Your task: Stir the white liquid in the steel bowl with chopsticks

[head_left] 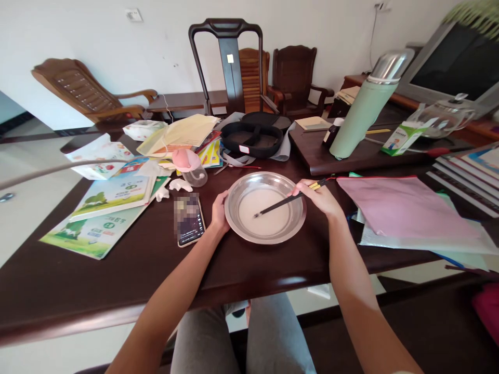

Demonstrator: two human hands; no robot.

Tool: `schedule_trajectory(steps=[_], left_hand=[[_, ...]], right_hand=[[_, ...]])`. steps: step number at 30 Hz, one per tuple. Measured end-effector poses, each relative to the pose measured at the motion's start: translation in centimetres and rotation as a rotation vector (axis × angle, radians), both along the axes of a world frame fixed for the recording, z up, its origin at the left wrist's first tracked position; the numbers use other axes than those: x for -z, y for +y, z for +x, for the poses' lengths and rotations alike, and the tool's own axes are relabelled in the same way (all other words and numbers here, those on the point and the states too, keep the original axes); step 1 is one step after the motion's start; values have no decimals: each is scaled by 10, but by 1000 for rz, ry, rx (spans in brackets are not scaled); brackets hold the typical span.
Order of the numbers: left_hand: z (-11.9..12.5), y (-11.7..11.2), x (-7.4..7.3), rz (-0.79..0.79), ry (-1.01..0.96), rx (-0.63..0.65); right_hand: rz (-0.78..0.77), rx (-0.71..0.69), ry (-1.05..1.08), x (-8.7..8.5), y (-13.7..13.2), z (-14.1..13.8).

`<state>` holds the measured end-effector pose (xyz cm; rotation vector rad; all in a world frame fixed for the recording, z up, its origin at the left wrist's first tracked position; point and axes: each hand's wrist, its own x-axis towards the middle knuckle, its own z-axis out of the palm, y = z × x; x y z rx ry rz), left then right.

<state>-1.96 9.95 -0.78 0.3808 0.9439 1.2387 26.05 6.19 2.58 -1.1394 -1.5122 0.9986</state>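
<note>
A round stainless steel basin (234, 208) stands on the dark table before me, with a shallow layer of cloudy whitish liquid (268, 221) inside. My left hand (220, 212) holds its left rim, the fingers partly hidden by the wall. In my right hand (316, 197), above the right rim, is a slim black writing brush (278, 204) with gold marks and a red cord at its upper end. The brush slants down to the left, its tip at the liquid. Left of the basin lies a lit phone (189, 219).
To the left are workbooks (113, 197), small white figurines (180, 185) and a pink-lidded cup (189, 166). A black case (252, 137) sits behind the basin. At right are a pink pouch (401, 208), green thermos (364, 111), dark bottle (332, 134) and glass teapot (444, 117).
</note>
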Motion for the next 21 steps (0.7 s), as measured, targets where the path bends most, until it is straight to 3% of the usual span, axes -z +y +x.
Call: schedule_trajectory(steps=[5,11,17,21], left_hand=[[-1,0,2,8,-1,19],[-2,2,7,33,-11,25],[-2,3,7,48,-6,23],[-2,2,6,49,0,25]], right_hand=[[64,177,87,4,2,8],[-14,-2,22,2,0,2],[71,107,55,6,1,11],[21,-18,19,6,1,5]])
